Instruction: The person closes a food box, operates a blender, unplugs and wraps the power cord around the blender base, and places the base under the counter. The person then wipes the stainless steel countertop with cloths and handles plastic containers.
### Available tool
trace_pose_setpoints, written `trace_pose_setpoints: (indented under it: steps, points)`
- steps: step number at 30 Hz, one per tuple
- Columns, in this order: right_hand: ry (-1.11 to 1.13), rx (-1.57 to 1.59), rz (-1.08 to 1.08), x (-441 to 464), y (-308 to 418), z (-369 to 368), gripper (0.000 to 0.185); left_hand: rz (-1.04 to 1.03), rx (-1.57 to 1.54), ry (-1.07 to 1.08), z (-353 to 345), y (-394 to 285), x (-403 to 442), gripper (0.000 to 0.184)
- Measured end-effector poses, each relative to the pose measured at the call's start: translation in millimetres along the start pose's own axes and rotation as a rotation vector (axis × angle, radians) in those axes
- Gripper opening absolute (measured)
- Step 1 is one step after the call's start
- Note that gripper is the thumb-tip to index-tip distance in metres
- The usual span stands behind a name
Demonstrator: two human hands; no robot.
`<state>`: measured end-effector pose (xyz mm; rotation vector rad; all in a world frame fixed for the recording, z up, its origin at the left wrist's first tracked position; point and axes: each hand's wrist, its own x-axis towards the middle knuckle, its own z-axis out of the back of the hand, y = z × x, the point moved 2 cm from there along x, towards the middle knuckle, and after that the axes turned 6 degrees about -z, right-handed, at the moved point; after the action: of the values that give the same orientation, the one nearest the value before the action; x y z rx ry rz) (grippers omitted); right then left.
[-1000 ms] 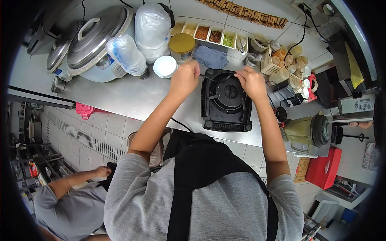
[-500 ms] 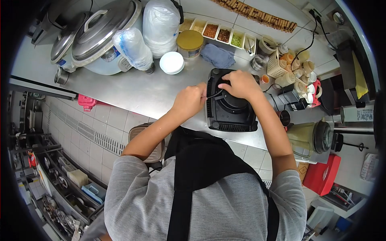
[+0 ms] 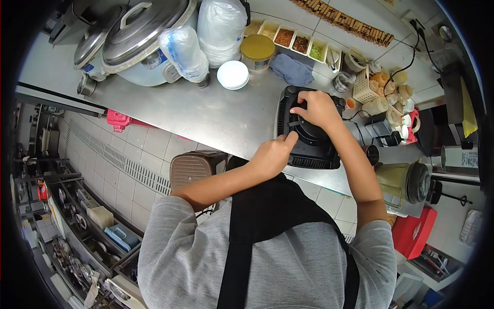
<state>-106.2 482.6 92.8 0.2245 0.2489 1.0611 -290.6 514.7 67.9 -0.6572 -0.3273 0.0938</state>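
A black blender base (image 3: 315,150) stands on the steel counter, a raised round part (image 3: 312,133) in its middle. My right hand (image 3: 317,109) is curled over the far side of that round part, thumb and fingers gripping it. At the near left edge of the base is my left hand (image 3: 278,153), closed in a pinch with its thumb pointing at the round part. What it pinches is mostly hidden; it looks like a thin dark cord. Right of the base stands a blender jar (image 3: 390,183) with a dark lid end.
A white bowl (image 3: 233,75), a yellow-lidded tub (image 3: 258,51) and a blue cloth (image 3: 292,70) lie behind. Large lidded pots (image 3: 146,38) fill the back left. A basket (image 3: 364,88) of bottles and loose cables (image 3: 360,129) are at right. A brown stool (image 3: 193,171) stands below the counter.
My left hand has moved from the far left side of the base down to its near left edge, still closed. My right hand stays on the round part. The camera view has shifted slightly.
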Motion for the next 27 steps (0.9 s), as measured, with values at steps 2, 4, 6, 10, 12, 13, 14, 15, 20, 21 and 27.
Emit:
trace_pose_setpoints:
  steps: [2, 4, 6, 10, 12, 13, 14, 15, 20, 21, 27]
  points:
    - [-0.037, 0.02, 0.069, -4.5, -6.7, -2.8, 0.031, -0.015, 0.003, 0.018, 1.4, -1.2, 2.3, 0.015]
    - [0.006, 0.075, 0.079, -12.7, -5.0, -2.5, 0.035, -0.032, 0.001, 0.039, 3.6, -5.1, 7.4, 0.018]
    - [-0.099, 0.054, 0.116, -23.6, -8.0, -15.5, 0.037, -0.056, 0.071, 0.152, 4.0, -11.0, 12.1, 0.022]
    - [-0.387, 0.212, 0.023, -77.3, 27.3, 13.1, 0.029, -0.066, 0.053, 0.152, 2.3, -6.2, 30.3, 0.025]
    - [-0.106, 0.423, -0.25, -121.8, 33.4, 17.6, 0.02, -0.073, -0.178, 0.142, -0.4, 3.6, 33.6, 0.027]
    - [0.079, 0.564, -0.286, -145.3, 35.7, 11.0, 0.033, -0.077, -0.18, 0.146, -0.9, 3.2, 35.6, 0.027]
    - [0.429, 0.67, -0.364, -165.9, 37.1, 2.0, 0.044, -0.055, -0.177, 0.186, -1.9, 2.3, 37.5, 0.027]
    - [0.571, 0.479, -0.383, -177.8, 36.1, -13.1, 0.054, -0.035, -0.172, 0.227, -2.5, 1.0, 39.7, 0.027]
    - [0.329, 0.717, -0.454, -179.2, 27.4, -111.6, 0.061, -0.126, -0.128, 0.311, -0.6, -0.9, 64.2, 0.02]
    - [0.327, 0.766, -0.417, -171.9, 29.4, -129.4, 0.064, -0.154, -0.17, 0.292, -1.6, 2.3, 69.4, 0.016]
    - [0.148, 1.287, 0.124, -140.8, 71.3, -143.7, 0.033, 0.23, -0.468, 0.433, -4.0, 17.6, 65.0, 0.019]
